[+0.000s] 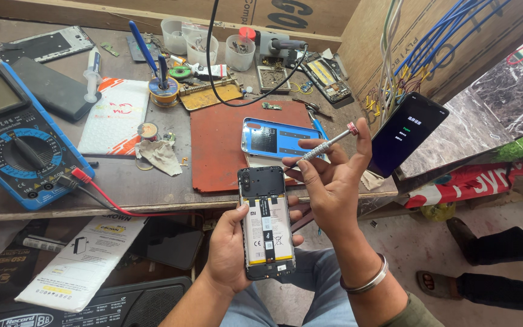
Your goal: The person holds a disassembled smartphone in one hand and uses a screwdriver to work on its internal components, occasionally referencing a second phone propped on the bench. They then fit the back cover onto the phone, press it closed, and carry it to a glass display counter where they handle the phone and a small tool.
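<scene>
Lying nearest the lens, an opened phone [266, 223] with its back cover off, battery and dark inner frame showing, resting upright in the left hand [232, 242], fingers curling around its left edge and thumb side pressing the case. Hovering just above the phone's top right corner, the right hand [333, 184], closed around a slim metal screwdriver [325, 145] with a red cap, tip pointing down-left toward the phone's upper edge, not clearly touching it. Circling the right wrist, a metal bangle [367, 280].

Sitting just beyond the phone on the red-brown work mat [219, 151], a blue phone back cover [273, 139], inner side up. Leaning at the right against the marble ledge, a second phone [408, 134] with a lit dark screen. Lying left on the wooden bench, a blue multimeter [16, 139] with red and black leads trailing off. Resting beside it, a white padded pouch [115, 115] with orange-red markings. Hanging below the bench edge, a white rectangular printed package [83, 257] with yellow and black marks. Standing at the back, small clear cups [213, 45] of parts and a solder spool [163, 91].
</scene>
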The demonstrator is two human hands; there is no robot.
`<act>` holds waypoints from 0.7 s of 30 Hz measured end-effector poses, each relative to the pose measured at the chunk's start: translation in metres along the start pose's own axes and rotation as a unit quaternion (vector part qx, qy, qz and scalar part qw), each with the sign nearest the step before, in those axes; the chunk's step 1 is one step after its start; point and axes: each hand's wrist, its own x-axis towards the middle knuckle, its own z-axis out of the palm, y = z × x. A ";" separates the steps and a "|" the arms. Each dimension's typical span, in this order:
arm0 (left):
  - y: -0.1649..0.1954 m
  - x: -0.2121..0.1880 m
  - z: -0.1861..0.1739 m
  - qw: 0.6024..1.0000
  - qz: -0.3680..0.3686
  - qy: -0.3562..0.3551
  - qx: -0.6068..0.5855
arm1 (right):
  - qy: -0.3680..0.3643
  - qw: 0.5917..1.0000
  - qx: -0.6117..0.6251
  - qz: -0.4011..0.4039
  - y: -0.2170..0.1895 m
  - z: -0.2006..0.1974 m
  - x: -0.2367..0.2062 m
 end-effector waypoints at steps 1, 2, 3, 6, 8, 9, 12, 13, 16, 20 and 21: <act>0.000 0.000 0.000 1.000 0.000 0.002 0.001 | 0.000 1.000 -0.001 0.000 0.001 0.000 0.000; 0.000 0.000 -0.001 1.000 0.000 0.005 0.002 | 0.000 1.000 -0.003 0.000 0.001 0.000 -0.001; -0.001 0.000 -0.001 1.000 0.000 0.007 0.002 | 0.000 1.000 -0.004 0.000 0.001 0.000 -0.001; 0.000 0.000 -0.001 1.000 -0.002 -0.014 0.001 | -0.001 1.000 -0.009 -0.001 0.001 0.000 -0.001; -0.001 0.000 -0.001 1.000 -0.004 0.004 -0.003 | 0.001 1.000 -0.010 0.000 0.001 0.000 -0.001; -0.001 0.001 -0.001 1.000 -0.004 0.013 -0.004 | 0.002 1.000 -0.010 0.000 0.001 0.001 -0.001; -0.001 0.000 0.000 1.000 0.000 -0.004 0.000 | 0.002 1.000 -0.009 -0.002 0.001 0.001 0.000; 0.000 0.000 0.000 1.000 0.000 -0.003 0.000 | 0.001 1.000 -0.011 -0.002 0.001 0.001 0.000; 0.000 0.000 0.001 1.000 0.000 0.003 0.001 | 0.000 1.000 -0.014 -0.003 0.000 0.000 0.000; 0.000 0.000 0.001 1.000 0.001 0.003 0.010 | 0.000 1.000 -0.007 -0.005 0.001 0.000 0.000; 0.000 0.000 0.001 1.000 0.003 -0.001 0.013 | -0.001 1.000 -0.005 -0.006 0.001 0.000 0.000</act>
